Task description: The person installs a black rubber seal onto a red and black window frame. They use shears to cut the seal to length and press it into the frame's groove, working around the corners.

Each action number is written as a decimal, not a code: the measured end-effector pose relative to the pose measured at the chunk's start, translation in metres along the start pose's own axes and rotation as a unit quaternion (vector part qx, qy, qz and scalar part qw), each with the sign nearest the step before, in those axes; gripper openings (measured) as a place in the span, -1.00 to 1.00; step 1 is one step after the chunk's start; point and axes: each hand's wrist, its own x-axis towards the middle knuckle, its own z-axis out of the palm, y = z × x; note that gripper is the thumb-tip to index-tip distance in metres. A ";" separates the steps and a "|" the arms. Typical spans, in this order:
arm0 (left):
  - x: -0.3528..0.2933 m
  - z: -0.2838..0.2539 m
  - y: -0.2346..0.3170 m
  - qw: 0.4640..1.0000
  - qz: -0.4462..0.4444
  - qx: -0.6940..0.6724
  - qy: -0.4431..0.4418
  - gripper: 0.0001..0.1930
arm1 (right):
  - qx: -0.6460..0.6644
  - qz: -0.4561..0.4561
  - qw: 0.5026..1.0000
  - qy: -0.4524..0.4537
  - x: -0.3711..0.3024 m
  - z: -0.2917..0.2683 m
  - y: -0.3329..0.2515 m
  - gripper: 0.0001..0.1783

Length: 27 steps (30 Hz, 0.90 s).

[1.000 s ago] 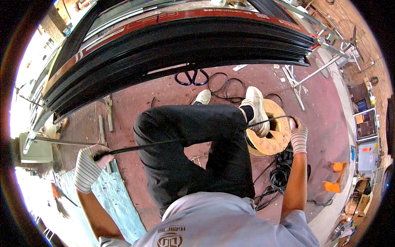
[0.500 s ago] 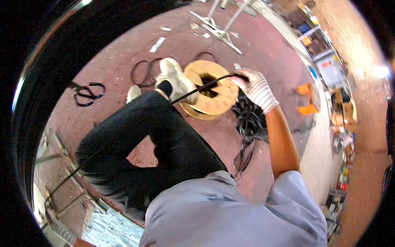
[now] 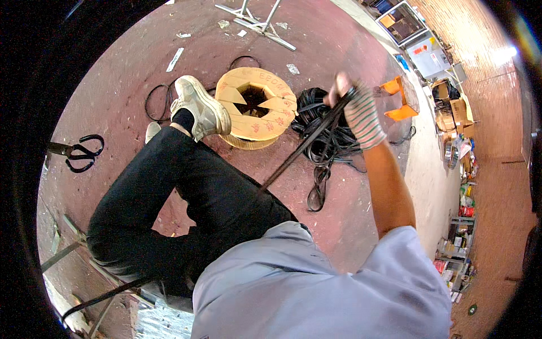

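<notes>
My right hand (image 3: 357, 110), in a striped white glove and blurred at the fingertips, is closed around a black strap (image 3: 305, 146). From it the strap slants down-left to my raised leg in black trousers, where I lose sight of it against the cloth. A black strap (image 3: 107, 295) also shows at the lower left, running from beneath the leg to the picture's edge; whether it is the same length cannot be seen. My left hand is out of the picture. Just left of my right hand lies a tangled heap of black strap (image 3: 322, 127) on the floor.
A tan reel (image 3: 271, 129) with a hollow middle lies beside my shoe (image 3: 200, 107). Black-handled scissors (image 3: 84, 153) are at the left. An orange stand (image 3: 402, 99) is at the right, with boxes (image 3: 451, 113) along the wall. Metal legs (image 3: 257, 22) stand at the back.
My right hand has moved a little right with the strap, which now hangs at a steeper slant. The left hand has gone out of sight at the lower left. The whole view has shifted.
</notes>
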 end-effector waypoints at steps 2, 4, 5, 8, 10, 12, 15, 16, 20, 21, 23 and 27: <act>-0.004 0.007 0.029 1.000 0.011 -0.027 -0.003 -0.60 | 0.016 -0.032 0.999 -0.003 -0.005 0.025 -0.097 -0.47; -0.023 0.004 0.048 0.999 0.008 -0.045 -0.014 -0.60 | -0.002 -0.081 0.996 -0.047 -0.006 0.046 -0.138 -0.48; -0.027 0.003 0.060 0.998 0.010 -0.058 -0.019 -0.60 | -0.026 -0.111 0.990 -0.082 -0.005 0.049 -0.134 -0.48; -0.049 -0.014 0.094 0.995 0.012 -0.091 -0.032 -0.60 | -0.221 -0.133 0.929 -0.266 -0.012 0.076 -0.124 -0.54; -0.055 -0.031 0.138 0.992 0.030 -0.112 -0.050 -0.60 | -0.308 -0.158 0.872 -0.346 -0.020 0.083 -0.084 -0.55; -0.070 -0.049 0.174 0.987 0.046 -0.139 -0.061 -0.61 | -0.388 -0.154 0.810 -0.412 -0.039 0.089 -0.063 -0.53; -0.089 -0.070 0.189 0.951 0.240 -0.193 -0.020 -0.74 | -0.161 -0.087 0.838 -0.513 -0.054 0.126 -0.069 -0.46; -0.092 -0.086 0.209 0.931 0.254 -0.262 -0.013 -0.75 | -0.105 -0.087 0.832 -0.538 -0.056 0.142 -0.081 -0.45; -0.109 -0.107 0.263 0.892 0.287 -0.350 -0.007 -0.82 | -0.111 -0.242 0.808 -0.526 -0.074 0.194 -0.146 -0.34; -0.113 -0.112 0.282 0.881 0.306 -0.361 -0.010 -0.86 | -0.066 -0.260 0.816 -0.512 -0.082 0.210 -0.159 -0.31; -0.119 -0.120 0.307 0.868 0.386 -0.310 -0.029 -0.77 | 0.054 -0.309 0.823 -0.474 -0.095 0.242 -0.180 -0.25; -0.137 -0.120 0.337 0.806 0.429 -0.394 -0.108 -0.71 | 0.153 -0.306 0.802 -0.489 -0.126 0.281 -0.204 -0.31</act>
